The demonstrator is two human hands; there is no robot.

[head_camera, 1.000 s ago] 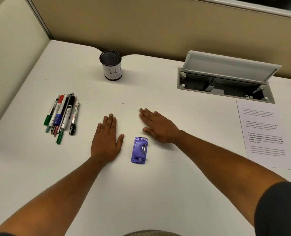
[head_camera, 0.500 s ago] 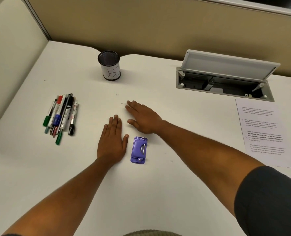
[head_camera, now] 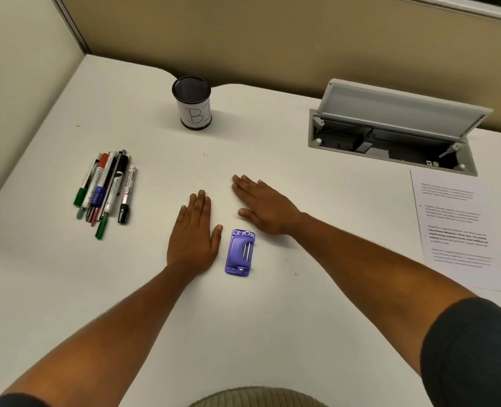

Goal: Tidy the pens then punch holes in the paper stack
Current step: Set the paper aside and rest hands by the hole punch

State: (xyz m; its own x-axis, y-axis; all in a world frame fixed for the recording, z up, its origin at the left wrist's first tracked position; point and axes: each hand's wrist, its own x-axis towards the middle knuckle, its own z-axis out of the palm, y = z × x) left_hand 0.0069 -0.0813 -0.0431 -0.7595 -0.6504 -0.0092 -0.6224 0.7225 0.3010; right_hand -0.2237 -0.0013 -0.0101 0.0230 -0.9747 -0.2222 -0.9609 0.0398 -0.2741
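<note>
The pens (head_camera: 106,190) lie in a bunch on the left side of the white bench (head_camera: 272,318). The black cup (head_camera: 191,103) stands far back, well apart from them. The paper stack (head_camera: 454,227) lies at the right edge. The purple hole punch (head_camera: 240,252) sits between the hands. The left hand (head_camera: 195,235) and right hand (head_camera: 265,207) lie flat with straight fingers, holding nothing.
</note>
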